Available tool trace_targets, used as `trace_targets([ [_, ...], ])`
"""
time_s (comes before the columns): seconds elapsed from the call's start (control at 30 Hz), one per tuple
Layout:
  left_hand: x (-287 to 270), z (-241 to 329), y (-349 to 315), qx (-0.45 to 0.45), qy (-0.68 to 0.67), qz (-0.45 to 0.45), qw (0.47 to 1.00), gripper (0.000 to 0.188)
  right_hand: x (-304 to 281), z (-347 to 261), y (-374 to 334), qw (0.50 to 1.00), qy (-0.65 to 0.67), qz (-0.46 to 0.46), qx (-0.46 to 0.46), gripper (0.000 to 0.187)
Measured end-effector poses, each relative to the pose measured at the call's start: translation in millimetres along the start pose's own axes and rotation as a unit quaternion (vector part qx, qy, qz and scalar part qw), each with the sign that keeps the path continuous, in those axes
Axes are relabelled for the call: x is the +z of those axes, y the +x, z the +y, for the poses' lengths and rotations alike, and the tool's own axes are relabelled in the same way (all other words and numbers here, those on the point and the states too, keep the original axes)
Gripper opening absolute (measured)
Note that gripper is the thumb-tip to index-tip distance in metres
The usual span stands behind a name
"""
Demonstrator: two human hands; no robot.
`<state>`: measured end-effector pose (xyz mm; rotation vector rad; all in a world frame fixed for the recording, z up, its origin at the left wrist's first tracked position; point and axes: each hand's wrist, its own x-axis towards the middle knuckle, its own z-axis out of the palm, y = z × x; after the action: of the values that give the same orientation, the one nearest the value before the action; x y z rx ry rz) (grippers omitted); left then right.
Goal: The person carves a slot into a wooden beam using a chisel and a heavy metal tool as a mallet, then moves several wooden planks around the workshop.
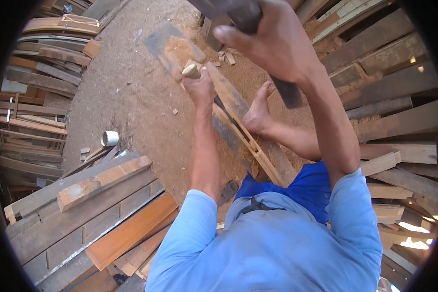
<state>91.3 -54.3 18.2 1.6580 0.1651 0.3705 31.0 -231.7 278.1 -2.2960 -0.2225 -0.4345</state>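
Observation:
My left hand [200, 88] is wrapped around a tool with a pale rounded handle top, apparently a chisel [191, 71]. It is upright over a long wooden piece [263, 160] with slots cut in it, and my fist hides the blade. Raised at the upper right, my right hand [272, 46] grips a dark, heavy striking tool like a mallet [246, 14]. Part of it is blurred and cut off by the top edge, and a dark flat end [287, 92] shows below the wrist. My bare foot [258, 114] is beside the wooden piece.
Under the work lies a wide grey board [163, 39] with sawdust on it. Stacked planks [384, 87] line the right side, and more timber [48, 73] the left. A white cup [110, 138] stands near a lower-left pile with an orange-brown board [131, 231].

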Motion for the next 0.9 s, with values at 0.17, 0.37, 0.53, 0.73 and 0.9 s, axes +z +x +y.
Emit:
trace_targets([
  [0.17,16.6,-3.0,-24.6,0.039,-0.01,-0.039,0.998,0.016,41.3,20.5,39.0,0.98,-0.168,-0.101,0.029,0.04],
  [0.37,12.2,4.1,-33.6,-0.009,-0.021,-0.027,0.999,0.016,62.3,65.9,19.5,0.929,-0.207,-0.307,0.02,0.031],
  [0.53,9.0,-16.0,0.3,-0.07,-0.028,0.002,0.997,0.016,46.2,21.0,46.9,0.978,-0.083,-0.193,0.004,0.034],
  [0.73,21.5,-21.3,7.3,-0.081,0.041,0.017,0.996,0.023,114.9,80.4,53.9,0.963,-0.201,-0.18,-0.013,0.032],
  [0.9,12.0,-5.4,-27.4,-0.05,-0.01,-0.013,0.999,0.025,90.6,77.5,27.3,0.911,-0.18,-0.368,0.051,0.031],
])
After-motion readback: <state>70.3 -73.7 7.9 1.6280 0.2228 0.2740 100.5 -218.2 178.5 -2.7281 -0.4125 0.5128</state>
